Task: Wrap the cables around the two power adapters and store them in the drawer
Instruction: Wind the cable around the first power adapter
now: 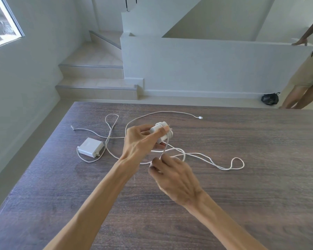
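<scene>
On the table (242,195), the left hand (139,141) grips one adapter (162,131) (cable partly wound), the right hand (172,174) pinches its cable (206,156); a second adapter (90,148) lies left, loose.

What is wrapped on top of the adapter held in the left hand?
Several turns of white cable lie around the held adapter; the left hand grips it, thumb on top. Its underside is hidden.

Dark wood-grain table (242,195). On it: white power adapter (90,147) at far left, its cable (108,139) looped beside it; second cable (224,166) trailing right.
</scene>
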